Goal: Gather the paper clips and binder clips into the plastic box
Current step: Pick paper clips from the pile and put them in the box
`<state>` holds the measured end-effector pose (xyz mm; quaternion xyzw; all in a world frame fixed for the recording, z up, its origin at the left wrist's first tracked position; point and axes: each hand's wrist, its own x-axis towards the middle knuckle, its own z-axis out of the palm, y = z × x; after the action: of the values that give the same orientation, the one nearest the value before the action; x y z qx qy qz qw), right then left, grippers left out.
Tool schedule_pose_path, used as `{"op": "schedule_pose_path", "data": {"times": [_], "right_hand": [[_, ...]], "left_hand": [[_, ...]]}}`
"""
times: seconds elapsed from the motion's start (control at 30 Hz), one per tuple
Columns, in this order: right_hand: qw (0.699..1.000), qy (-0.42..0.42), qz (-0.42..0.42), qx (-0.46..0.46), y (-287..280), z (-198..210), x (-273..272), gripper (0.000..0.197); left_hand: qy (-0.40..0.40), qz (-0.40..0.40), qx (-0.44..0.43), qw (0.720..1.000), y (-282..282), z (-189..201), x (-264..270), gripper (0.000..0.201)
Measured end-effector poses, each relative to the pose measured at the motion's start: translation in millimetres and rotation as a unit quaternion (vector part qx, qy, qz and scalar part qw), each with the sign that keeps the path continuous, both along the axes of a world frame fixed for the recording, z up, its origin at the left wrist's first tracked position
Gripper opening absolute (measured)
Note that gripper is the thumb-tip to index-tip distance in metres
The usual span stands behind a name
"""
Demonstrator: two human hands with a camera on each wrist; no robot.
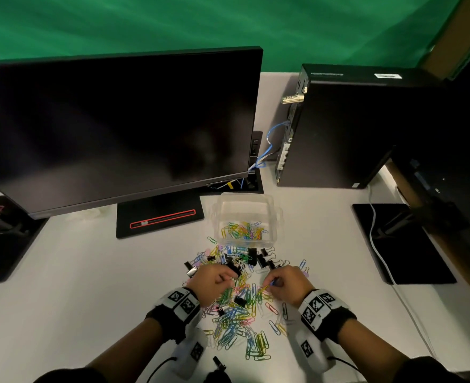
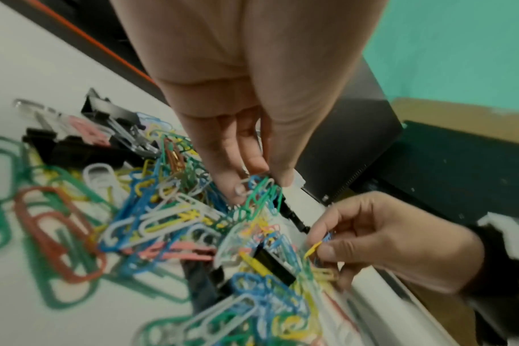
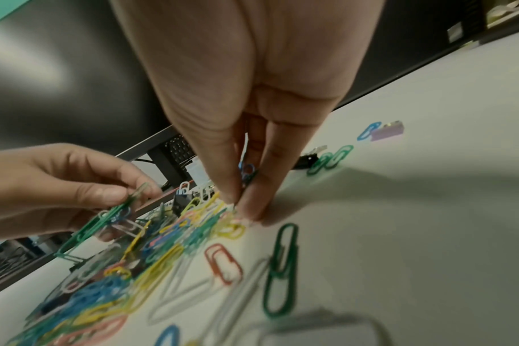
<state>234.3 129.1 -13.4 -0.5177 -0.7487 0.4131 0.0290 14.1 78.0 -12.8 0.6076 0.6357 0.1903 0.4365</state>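
the paper clips (image 1: pixel 235 324) look plastic-coated, smooth and bright — the binder clips (image 1: pixel 251 257) black with shiny metal handles. the plastic box (image 1: pixel 244 217) is clear and glossy. the table (image 1: pixel 76 286) is matt white, the monitor (image 1: pixel 112 128) screen dark and faintly glossy.

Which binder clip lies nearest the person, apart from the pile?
The lone black binder clip at the table's near edge, between the forearms; the other binder clips sit in or beyond the paper clip pile.

Both hands (image 1: pixel 251 284) amid paper clips (image 1: pixel 236 324) (plastic box (image 1: pixel 244 217) beyond)
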Motion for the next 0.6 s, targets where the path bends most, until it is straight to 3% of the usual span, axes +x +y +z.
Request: {"op": "schedule_pose_path", "data": {"times": [0.17,0.33,0.6], "right_hand": [[1.000,0.009,-0.019,-0.008,14,13,-2,0.031],[0.995,0.055,-0.081,0.017,42,30,-12,0.010],[0.976,0.122,-0.178,0.027,87,32,-33,0.015]], "left_hand": [[-0.128,0.071,-0.055,0.988,14,7,-4,0.017],[-0.261,0.148,-0.093,0.949,34,19,-1,0.019],[-0.340,0.245,-0.080,0.905,73,33,6,0.023]]}}
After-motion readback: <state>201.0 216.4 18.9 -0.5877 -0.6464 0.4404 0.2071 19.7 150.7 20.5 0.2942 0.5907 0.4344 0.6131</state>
